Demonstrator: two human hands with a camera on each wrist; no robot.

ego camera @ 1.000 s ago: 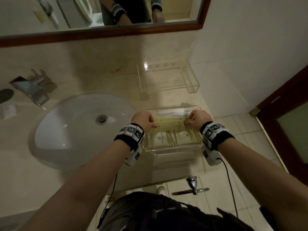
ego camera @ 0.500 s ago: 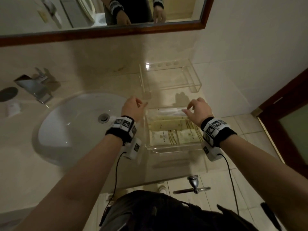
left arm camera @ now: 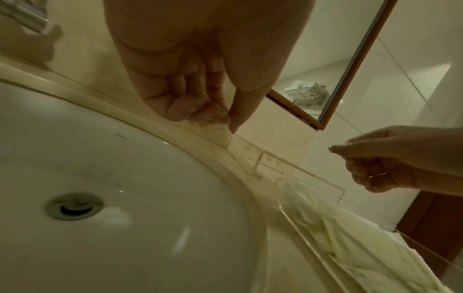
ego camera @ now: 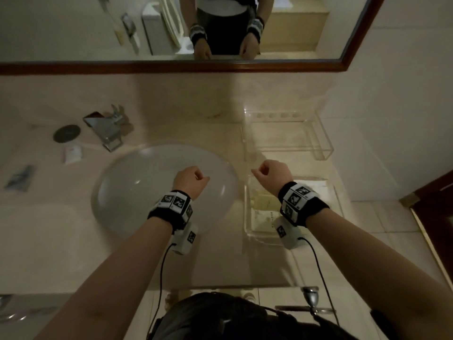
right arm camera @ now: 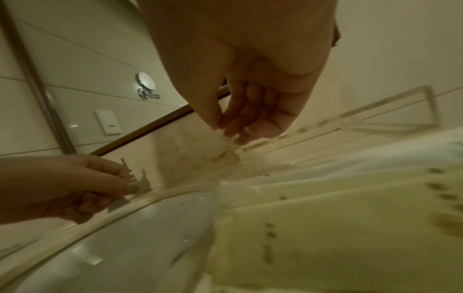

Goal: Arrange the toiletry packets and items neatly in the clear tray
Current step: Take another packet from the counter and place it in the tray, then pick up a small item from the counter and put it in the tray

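Observation:
A clear tray [ego camera: 247, 217] stands on the counter to the right of the sink. Cream toiletry packets [ego camera: 263, 201] lie flat inside it, partly hidden by my right wrist. The same packets [right arm camera: 338, 228] fill the right wrist view, and they [left arm camera: 350, 247] show at the lower right of the left wrist view. My right hand [ego camera: 269, 171] hovers above the tray's far left corner, fingers loosely curled and empty. My left hand [ego camera: 193, 177] hangs over the sink basin, left of the tray. Its fingers [left arm camera: 213, 117] are loosely curled and hold nothing.
The white sink basin [ego camera: 147, 192] lies left of the tray, with a chrome faucet [ego camera: 107, 128] behind it. A second clear acrylic stand [ego camera: 286, 136] sits behind the tray by the wall. A dark round disc [ego camera: 66, 133] and a small packet [ego camera: 72, 154] lie at the far left.
Both hands let go of the long cream packet, which now lies in the tray. They lifted away from the tray, the left hand moving out over the sink.

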